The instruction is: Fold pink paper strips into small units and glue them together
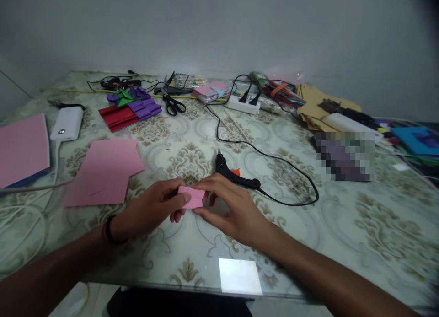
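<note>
A small folded piece of pink paper point(192, 197) is held between both hands, above the patterned table. My left hand point(161, 199) grips its left end, thumb on top and fingers underneath. At the other end, the fingers and thumb of my right hand point(229, 205) pinch the top and bottom edges. Just beyond the right hand lies a black hot glue gun point(236, 174), nozzle pointing away, with a bit of orange paper point(236, 172) beside it. Pink paper sheets point(106, 173) with a cut-out corner lie to the left.
Black scissors point(173, 104), folded purple paper point(144, 107) and red paper point(118, 118) sit at the back left. A white power strip point(243, 104) feeds the glue gun's looping black cord point(274, 157). A white power bank point(67, 123) with a cable is on the left.
</note>
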The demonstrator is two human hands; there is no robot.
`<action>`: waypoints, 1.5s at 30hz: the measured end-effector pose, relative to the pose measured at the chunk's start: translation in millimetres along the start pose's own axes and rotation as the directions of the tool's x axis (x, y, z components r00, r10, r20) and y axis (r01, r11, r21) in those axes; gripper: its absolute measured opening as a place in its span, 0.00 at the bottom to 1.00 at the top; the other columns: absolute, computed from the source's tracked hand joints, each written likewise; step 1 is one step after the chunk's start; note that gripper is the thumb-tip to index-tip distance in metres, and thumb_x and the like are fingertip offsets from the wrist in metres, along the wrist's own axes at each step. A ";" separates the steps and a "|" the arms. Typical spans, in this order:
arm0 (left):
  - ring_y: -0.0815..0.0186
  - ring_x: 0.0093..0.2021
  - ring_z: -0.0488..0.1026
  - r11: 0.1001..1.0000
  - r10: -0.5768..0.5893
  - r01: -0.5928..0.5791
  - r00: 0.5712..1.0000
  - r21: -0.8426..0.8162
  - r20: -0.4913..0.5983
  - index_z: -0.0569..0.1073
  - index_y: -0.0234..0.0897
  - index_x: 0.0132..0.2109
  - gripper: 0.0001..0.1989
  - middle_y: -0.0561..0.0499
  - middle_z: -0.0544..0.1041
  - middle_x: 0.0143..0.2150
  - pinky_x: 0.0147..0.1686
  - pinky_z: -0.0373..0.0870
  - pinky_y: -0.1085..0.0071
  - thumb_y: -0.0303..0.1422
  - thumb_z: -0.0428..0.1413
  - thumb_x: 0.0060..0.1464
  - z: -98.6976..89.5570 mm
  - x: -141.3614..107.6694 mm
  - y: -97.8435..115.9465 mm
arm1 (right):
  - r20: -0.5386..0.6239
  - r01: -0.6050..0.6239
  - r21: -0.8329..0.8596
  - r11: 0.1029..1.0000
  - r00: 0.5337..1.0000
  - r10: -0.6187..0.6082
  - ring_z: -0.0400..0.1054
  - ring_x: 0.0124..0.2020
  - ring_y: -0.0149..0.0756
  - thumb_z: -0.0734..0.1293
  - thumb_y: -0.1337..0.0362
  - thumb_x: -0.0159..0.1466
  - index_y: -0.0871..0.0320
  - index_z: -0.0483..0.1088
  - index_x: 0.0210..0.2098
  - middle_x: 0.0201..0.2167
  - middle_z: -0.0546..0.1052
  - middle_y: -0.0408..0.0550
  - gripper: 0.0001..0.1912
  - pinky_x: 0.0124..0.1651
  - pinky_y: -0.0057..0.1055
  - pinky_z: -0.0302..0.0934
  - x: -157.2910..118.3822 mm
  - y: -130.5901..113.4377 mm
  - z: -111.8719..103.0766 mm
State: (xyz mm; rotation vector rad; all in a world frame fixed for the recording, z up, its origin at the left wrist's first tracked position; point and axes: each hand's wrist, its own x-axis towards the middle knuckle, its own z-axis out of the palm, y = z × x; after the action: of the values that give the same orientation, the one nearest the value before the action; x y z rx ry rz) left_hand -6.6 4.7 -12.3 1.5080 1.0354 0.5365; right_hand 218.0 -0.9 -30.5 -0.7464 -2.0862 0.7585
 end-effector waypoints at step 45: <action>0.66 0.35 0.73 0.984 0.014 -0.030 0.996 0.176 0.087 0.78 0.36 0.43 0.11 0.52 0.78 0.36 0.35 0.66 0.72 0.39 0.55 0.65 -7.9 6.6 -8.3 | 0.085 0.141 -0.126 0.982 0.988 -0.131 0.75 0.43 0.36 0.64 0.71 0.73 0.58 0.77 0.45 0.43 0.77 0.53 0.09 0.46 0.32 0.72 0.2 14.6 -9.5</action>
State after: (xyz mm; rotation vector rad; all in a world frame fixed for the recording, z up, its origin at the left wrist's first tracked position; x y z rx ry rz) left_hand -12.1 14.0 -19.9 1.6865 1.0224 0.3995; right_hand 229.3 11.2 -36.0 -0.6461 -2.2483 0.5871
